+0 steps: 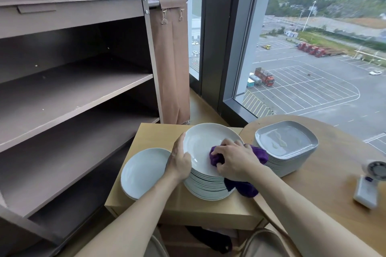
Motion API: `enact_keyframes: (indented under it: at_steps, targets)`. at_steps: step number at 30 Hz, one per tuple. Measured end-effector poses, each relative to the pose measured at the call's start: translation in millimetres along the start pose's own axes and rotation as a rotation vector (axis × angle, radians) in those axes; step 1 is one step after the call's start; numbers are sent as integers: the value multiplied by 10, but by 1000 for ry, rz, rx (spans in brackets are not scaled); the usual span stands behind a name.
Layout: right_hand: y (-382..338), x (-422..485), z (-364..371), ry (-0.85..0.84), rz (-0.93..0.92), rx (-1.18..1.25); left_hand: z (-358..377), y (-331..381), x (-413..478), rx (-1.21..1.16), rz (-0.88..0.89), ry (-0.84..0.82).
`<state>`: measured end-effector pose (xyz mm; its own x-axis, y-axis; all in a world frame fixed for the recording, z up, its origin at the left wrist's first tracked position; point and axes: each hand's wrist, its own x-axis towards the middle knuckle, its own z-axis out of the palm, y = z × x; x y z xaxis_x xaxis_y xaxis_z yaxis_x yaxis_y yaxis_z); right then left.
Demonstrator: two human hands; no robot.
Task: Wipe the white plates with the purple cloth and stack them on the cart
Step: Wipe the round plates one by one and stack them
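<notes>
The right hand [234, 160] bunches the fuzzy purple cloth [215, 158] in curled fingers and presses it on the glossy round white top plate [202, 142]. The left hand [180, 162] grips that plate's left rim. Under both grips lies a tall stack of round white plates [208, 186]. Left of them sits one shallow white plate [144, 171]. Beyond, the brown laminate cart [73, 94] carries no plates, so I judge the job barely begun.

Nothing readable here, honestly. The white gadget [368, 185] on the round table [313, 204] has a small purple mark on it, but it's too blurry to make out. The trucks [264, 76] out in the lot are too small to show any lettering.
</notes>
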<state>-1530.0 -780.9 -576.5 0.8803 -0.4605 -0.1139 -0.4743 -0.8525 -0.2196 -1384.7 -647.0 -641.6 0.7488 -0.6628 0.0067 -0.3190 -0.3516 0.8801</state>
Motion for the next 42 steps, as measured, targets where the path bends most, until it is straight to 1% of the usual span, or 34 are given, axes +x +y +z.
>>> enact_keyframes:
  at_steps: [4,6,8,13,17,19,21,24,27,32,39,42]
  targets:
    - [140,95,31,113,105,-295,28,9,-22,-32,-4,-1]
    - [133,172,101,148,116,-350,16,7,-24,-45,-13,-13]
    - [112,258,164,165,111,-319,6,5,-21,-52,-17,-22]
    - [88,460,211,177,123,-138,28,-2,-15,-41,-20,-7]
    - [15,556,292,230,120,-83,37,-11,-11,-75,-26,0]
    - [-44,620,319,231,106,-7,22,2,-12,-95,-35,-10]
    - [-127,692,330,223,86,74,-24,18,0,-152,-52,-36]
    - [-310,743,343,193,24,134,-107,36,28,-266,-78,-84]
    - [-455,692,345,144,-19,195,-112,58,19,-321,-59,-90]
    - [-450,535,256,10,-78,292,-62,28,3,-279,-69,-76]
    - [-239,174,96,-113,-140,262,-49,0,-10,-196,-69,-74]
    - [-98,93,19,-135,-110,225,-33,-7,-12,-190,-69,-68]
